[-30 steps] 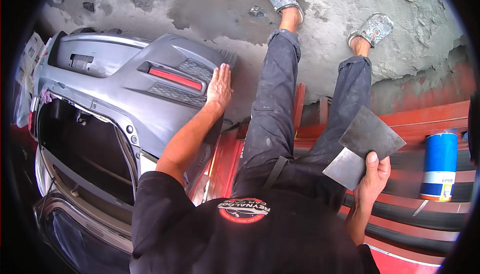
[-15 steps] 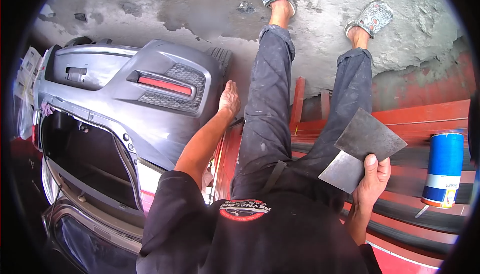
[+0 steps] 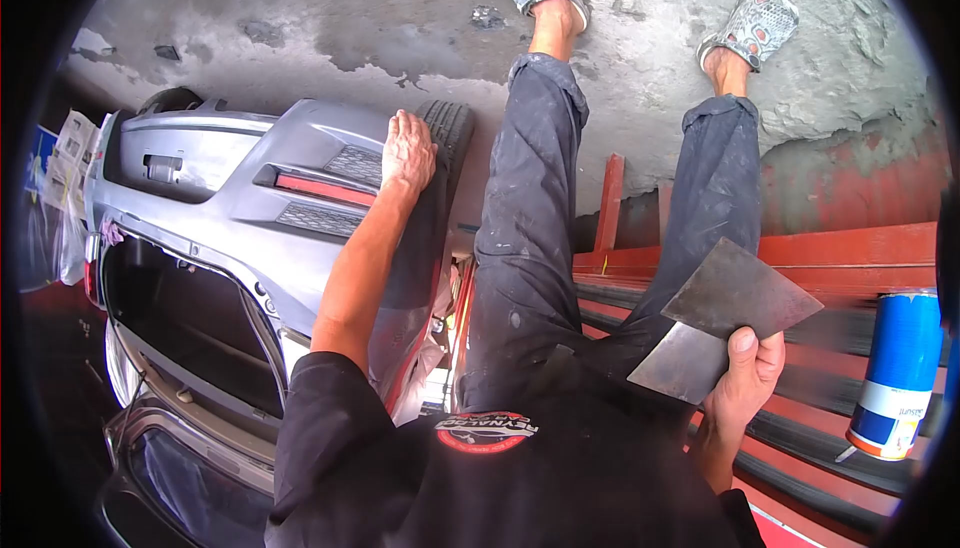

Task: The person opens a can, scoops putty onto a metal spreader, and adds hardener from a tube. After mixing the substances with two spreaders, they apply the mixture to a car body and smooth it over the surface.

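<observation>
Left hand [image 3: 407,151] lies spread flat on the grey plastic rear bumper [image 3: 250,178]; right hand [image 3: 742,380] pinches two thin grey metal scraper blades [image 3: 722,313]. Blade edges could probably scratch the bumper if swung near.

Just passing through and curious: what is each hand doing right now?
Left hand: open, palm flat on the grey car bumper.
Right hand: closed, holding two flat metal scrapers.

A grey car bumper [image 3: 250,163] with a red reflector strip stands at the left. Two flat grey metal plates [image 3: 722,313], overlapping and tilted, are at the near right.
</observation>
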Tool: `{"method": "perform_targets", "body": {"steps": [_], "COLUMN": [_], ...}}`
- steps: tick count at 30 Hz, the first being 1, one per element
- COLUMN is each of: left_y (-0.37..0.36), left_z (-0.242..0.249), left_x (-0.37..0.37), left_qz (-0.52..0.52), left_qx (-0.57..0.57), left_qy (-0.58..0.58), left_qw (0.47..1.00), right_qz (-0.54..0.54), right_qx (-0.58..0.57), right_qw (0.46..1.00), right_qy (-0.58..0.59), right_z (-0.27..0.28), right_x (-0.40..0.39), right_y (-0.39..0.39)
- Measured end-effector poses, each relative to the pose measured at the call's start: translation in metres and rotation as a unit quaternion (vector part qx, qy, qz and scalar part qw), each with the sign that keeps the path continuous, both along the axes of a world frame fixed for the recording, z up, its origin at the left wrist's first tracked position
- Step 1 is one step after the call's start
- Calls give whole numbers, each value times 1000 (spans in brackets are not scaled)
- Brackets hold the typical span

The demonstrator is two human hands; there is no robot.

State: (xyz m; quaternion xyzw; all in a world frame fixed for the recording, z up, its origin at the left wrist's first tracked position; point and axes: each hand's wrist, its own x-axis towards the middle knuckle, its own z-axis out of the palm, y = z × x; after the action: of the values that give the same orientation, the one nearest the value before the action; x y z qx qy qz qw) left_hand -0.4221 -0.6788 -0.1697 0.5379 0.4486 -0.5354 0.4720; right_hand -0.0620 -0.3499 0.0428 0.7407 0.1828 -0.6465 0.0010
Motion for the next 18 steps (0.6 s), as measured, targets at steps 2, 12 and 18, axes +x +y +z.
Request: {"method": "perform_targets", "body": {"steps": [2, 12, 18], "left_y": [-9, -98, -84], "left_z": [-3, 6, 15], "left_x": [11, 95, 94], "left_qz": [-49, -212, -194], "left_qx": [-9, -150, -176], "left_qy": [-23, -95, -100], "left_qw": [998, 961, 960], "right_qz": [2, 37, 19], "right_qx": [0, -9, -38], "right_qw": [1000, 999, 999], "right_qy": [-3, -36, -30], "right_z": [-4, -25, -42], "right_x": [5, 28, 35], "right_y": [-2, 8, 7]}}
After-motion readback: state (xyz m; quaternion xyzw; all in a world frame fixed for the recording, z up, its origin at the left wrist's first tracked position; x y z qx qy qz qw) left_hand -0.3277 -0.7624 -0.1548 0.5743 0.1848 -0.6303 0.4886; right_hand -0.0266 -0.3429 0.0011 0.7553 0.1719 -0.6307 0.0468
